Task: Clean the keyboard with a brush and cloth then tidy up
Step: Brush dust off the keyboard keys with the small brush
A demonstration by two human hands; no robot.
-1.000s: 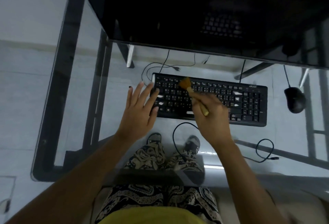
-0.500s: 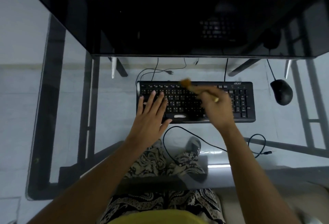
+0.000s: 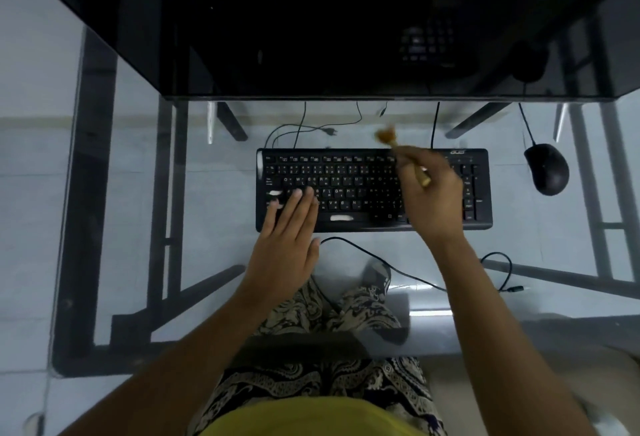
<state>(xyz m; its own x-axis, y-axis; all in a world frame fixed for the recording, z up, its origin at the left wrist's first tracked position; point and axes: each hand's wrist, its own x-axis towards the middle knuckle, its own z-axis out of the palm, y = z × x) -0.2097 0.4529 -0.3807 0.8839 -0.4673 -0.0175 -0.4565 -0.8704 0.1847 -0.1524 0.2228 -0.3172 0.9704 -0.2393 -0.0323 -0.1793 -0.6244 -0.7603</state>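
A black keyboard (image 3: 363,189) lies on the glass desk (image 3: 207,227), centre of the view. My right hand (image 3: 434,203) grips a small wooden-handled brush (image 3: 407,156) over the keyboard's right half. Its tan bristles are blurred just past the keyboard's far edge. My left hand (image 3: 287,238) rests flat on the keyboard's left end, fingers straight over the lower-left keys. No cloth is in view.
A black mouse (image 3: 547,168) sits to the right of the keyboard. A dark monitor (image 3: 329,19) stands behind it. Cables (image 3: 398,269) loop on the glass in front of the keyboard and behind it. Through the glass show my patterned trousers and the desk frame.
My right hand has swept the brush rightward and away, from the upper middle keys to beyond the keyboard's far edge. My left hand slid further onto the left keys.
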